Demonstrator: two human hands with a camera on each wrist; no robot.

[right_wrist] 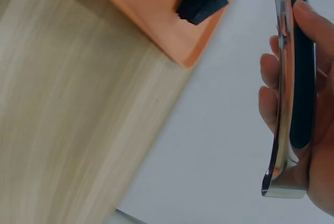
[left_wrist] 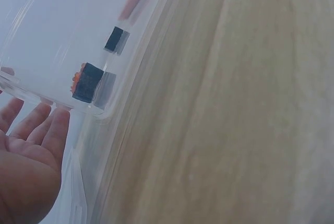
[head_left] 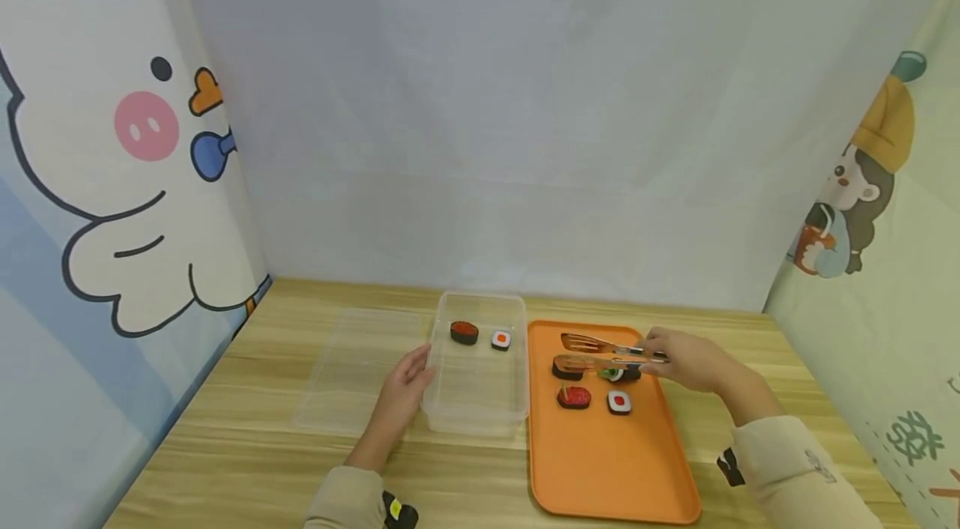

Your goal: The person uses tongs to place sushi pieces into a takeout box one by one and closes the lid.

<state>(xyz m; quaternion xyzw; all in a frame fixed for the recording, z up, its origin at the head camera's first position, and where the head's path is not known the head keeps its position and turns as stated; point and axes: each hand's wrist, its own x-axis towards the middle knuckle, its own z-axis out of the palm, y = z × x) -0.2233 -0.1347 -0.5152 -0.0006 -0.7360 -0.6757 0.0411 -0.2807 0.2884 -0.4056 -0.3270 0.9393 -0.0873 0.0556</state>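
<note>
**Tongs over orange tray**

Head: right hand grips the tongs, arms spread above four sushi pieces; two more sit in the clear box. A skewed pinch could knock neighbours. Green wall character looks like 發; sleeve print illegible.

Left wrist: left hand, fingers extended, touches the box; a push might skid it.

Right wrist: fingers wrap the tongs.

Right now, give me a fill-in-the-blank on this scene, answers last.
1. The right hand holds a pair of metal ____.
2. The tray is ____ in colour.
3. The clear box contains ____ sushi pieces.
4. In the head view, the box stands to the tray's ____.

Missing words: tongs; orange; two; left.
</note>
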